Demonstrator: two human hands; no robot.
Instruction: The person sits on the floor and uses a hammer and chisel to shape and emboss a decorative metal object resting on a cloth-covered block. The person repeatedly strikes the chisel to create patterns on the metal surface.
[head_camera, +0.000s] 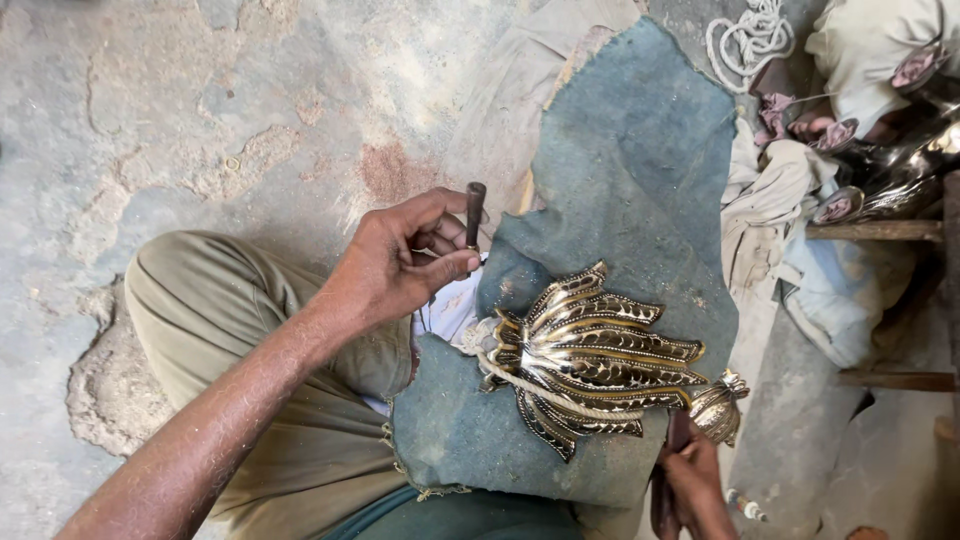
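While the cracked concrete floor (200, 90) fills most of the view, the landmark is the grey-blue felt cloth (630, 190) draped over the person's lap. Left of the cloth: a bent leg in khaki trousers (260, 350). Right of it: a heap of pale rags (780, 210), shiny metal parts (900, 170) resting on wooden slats (880, 232). Above its top right corner: a coil of white cord (752, 38).

On the cloth, lower centre: a leaf-shaped brass ornament (595, 355), polished ribs with dark engraved bands, lying flat. A rope (540, 392) crosses its lower left part.

Left hand (400, 262) sits at the cloth's left edge, fingers curled shut around a short dark punch (475, 213), held upright, tip down near the cloth edge, apart from the ornament.

Right hand (695, 485) at the cloth's lower right edge, closed on a dark handle (678, 432); just beside the ornament's small knobbed end (720, 405). Tool head not discernible.
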